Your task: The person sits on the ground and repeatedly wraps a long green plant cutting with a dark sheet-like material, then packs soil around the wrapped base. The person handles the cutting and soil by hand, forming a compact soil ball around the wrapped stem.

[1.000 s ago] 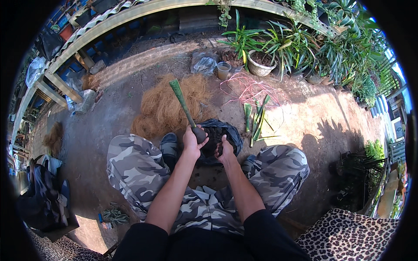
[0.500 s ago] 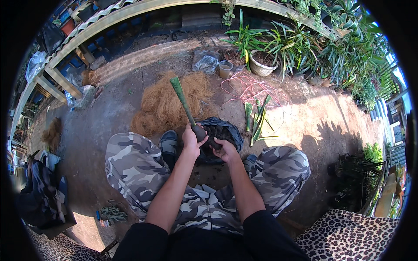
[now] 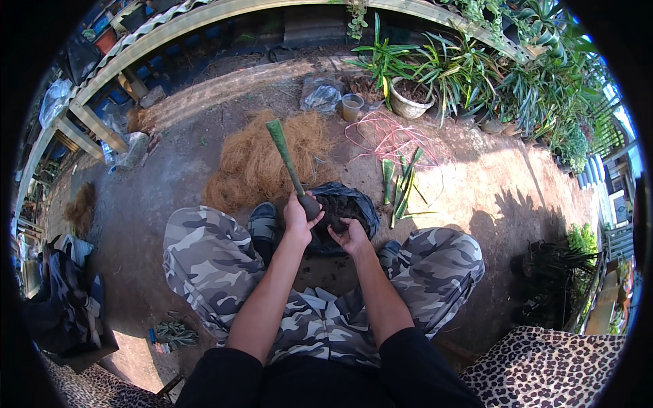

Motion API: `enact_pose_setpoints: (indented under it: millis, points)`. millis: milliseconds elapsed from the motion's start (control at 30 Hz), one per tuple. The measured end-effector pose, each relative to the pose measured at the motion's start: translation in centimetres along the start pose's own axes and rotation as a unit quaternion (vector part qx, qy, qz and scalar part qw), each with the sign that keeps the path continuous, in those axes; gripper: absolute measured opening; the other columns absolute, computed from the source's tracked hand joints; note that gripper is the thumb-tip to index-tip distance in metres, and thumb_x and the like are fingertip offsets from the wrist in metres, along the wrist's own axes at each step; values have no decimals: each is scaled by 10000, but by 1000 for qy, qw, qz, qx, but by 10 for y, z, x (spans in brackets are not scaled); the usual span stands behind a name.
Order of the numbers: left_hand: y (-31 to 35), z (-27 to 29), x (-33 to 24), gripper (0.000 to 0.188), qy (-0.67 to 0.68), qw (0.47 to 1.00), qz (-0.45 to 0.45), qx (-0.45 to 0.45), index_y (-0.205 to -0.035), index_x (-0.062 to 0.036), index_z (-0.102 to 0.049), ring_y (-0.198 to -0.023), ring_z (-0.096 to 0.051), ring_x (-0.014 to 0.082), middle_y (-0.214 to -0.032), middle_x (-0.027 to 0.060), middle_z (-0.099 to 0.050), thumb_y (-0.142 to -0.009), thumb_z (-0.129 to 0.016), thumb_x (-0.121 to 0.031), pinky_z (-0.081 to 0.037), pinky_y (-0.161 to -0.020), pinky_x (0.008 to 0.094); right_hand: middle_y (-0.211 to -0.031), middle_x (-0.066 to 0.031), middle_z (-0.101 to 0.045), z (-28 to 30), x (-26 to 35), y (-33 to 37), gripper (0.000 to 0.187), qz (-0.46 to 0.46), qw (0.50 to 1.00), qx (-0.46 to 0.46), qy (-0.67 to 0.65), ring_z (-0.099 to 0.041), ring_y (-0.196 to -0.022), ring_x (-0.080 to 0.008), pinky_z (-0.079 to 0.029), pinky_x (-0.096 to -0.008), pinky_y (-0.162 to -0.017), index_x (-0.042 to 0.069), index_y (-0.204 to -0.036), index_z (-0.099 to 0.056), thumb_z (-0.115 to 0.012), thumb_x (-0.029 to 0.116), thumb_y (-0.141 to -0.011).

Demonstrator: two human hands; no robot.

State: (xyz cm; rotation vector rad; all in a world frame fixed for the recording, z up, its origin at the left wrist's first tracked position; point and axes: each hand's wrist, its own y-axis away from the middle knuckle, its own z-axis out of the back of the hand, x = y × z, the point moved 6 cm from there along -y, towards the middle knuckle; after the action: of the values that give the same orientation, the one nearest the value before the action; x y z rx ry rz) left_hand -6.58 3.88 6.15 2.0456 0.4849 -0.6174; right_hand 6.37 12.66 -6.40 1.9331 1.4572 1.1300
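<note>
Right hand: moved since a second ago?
Yes: the right hand reaches slightly further left, toward the left hand, judged against the cut green leaves on the ground.

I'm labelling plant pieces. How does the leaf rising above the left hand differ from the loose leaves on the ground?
The held leaf rises from a dark ball in the left hand; the loose leaves lie on the ground. The held leaf is single; the loose leaves are several. Both are long and green.
</note>
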Motion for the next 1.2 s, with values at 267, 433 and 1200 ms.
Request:
enact_pose_setpoints:
  millis: [267, 433, 1200]
  points:
    - [-4, 2, 1, 329, -3, 1000, -1, -5, -1020, -122, -584, -822, -646, 205, -968, 33, -627, -978, -420, -404, -547, -723, 368, -858, -44, -636, -16, 8, 23, 256, 43, 998, 41, 6, -610, -728, -171, -516, -306, -594, 134, -975, -616, -526, 374, -970]
    - [-5, 3, 2, 326, -11, 1000, -2, -9, -1014, -126, -588, -814, -646, 203, -968, 32, -629, -977, -425, -406, -548, -714, 368, -763, -28, -594, -5, 9, 10, 449, -25, 992, 120, -15, -569, -653, -168, -500, -312, -554, 112, -898, -618, -382, 484, -986]
    - [-10, 6, 5, 350, -16, 1000, -2, -8, -990, -123, -584, -795, -646, 206, -943, 33, -629, -981, -424, -435, -551, -694, 360, -547, -34, -447, -22, 22, 41, 478, 114, 970, -145, 158, -411, -391, -173, -305, -295, -361, 128, -696, -482, -496, 520, -970]
